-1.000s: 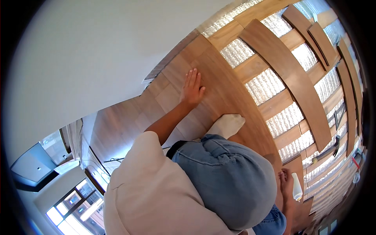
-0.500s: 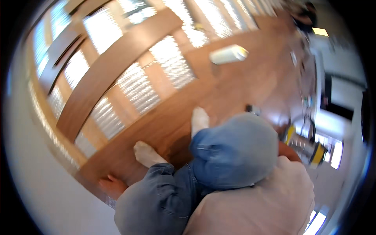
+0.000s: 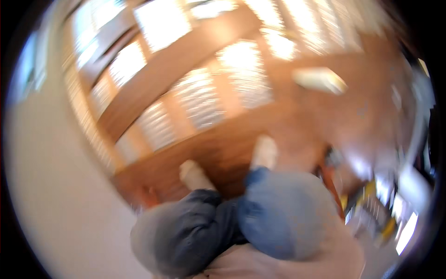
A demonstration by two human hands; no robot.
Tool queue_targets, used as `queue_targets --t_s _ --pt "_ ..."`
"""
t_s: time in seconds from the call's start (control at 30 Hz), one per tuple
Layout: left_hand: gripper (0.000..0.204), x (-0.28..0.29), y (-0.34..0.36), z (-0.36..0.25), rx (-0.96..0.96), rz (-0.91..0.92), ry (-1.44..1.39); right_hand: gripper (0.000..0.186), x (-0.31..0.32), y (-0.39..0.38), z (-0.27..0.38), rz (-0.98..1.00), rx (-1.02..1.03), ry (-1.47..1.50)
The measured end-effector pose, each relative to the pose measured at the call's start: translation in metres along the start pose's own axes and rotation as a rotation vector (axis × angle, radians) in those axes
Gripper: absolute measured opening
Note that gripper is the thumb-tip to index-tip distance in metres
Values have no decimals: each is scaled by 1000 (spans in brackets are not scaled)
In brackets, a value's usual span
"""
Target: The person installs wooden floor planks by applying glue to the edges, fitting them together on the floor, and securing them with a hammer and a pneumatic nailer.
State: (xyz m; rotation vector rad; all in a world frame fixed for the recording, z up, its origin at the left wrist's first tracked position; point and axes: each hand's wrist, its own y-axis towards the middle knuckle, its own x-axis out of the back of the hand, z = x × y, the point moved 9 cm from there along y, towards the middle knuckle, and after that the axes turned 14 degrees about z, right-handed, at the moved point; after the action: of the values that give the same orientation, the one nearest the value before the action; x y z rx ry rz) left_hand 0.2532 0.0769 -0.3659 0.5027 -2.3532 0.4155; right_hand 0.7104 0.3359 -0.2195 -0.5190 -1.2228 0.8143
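Denim-clad knees (image 3: 260, 223) are seen bent at six o'clock, white-socked feet (image 3: 264, 152) set on blurred wooden floor (image 3: 297, 125); slatted wooden panels (image 3: 186, 88) lie toward eleven o'clock. Hands cannot be made out.

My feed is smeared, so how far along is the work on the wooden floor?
Nothing shows as finished: the brown wooden floor is a blur. In hand: the person crouches, blue-jeaned knees over white-socked feet; a reddish smear by the wall may be the left hand on the boards. What is left cannot be judged here.
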Motion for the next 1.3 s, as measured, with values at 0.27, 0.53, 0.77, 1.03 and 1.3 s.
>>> queue_targets --t_s 0.27,0.53,0.77,1.03,1.3 --pt "71 209 -412 103 1025 -339 453 35 -105 -32 455 1045 452 -327" --pt "80 192 -453 127 1089 -432 277 52 -246 -166 647 1323 804 -488" --pt "80 192 -484 121 1057 -480 316 28 -108 -57 381 891 533 -312" --pt "72 200 -437 85 844 -514 217 33 -167 -126 517 1080 477 -413" --pt "40 270 -387 68 813 -620 -576 46 -338 -222 664 1269 670 -439"
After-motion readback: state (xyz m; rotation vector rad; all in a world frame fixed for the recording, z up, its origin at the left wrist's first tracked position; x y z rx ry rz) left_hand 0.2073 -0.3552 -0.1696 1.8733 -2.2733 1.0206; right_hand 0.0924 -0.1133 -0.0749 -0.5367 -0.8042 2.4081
